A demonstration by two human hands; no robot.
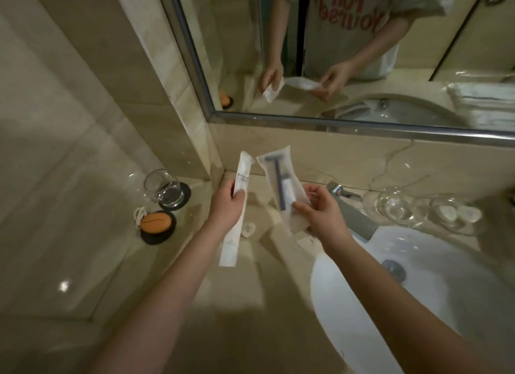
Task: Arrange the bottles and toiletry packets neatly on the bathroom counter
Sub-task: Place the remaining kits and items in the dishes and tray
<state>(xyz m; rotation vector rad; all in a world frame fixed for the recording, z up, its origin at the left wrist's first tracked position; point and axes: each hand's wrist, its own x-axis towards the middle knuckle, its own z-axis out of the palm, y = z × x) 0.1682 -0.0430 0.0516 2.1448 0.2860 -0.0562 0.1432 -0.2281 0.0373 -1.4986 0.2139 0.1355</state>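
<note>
The print on the long white paper packet (243, 173) is too blurred to read. The right hand (317, 215) hides the lower end of the clear plastic razor packet (274, 176) and part of the chrome tap (358, 220). The white oval basin (459, 267) runs off the right and bottom edges. The small white pieces (446, 213) in the clear glass bowl (446, 230) are too blurred to identify.

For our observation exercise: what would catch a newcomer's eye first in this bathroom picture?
The two hands at centre: the left hand holds a long white packet, and the right hand pinches a clear razor packet. Above, the mirror shows them reflected; the white sink lies at lower right.
</note>
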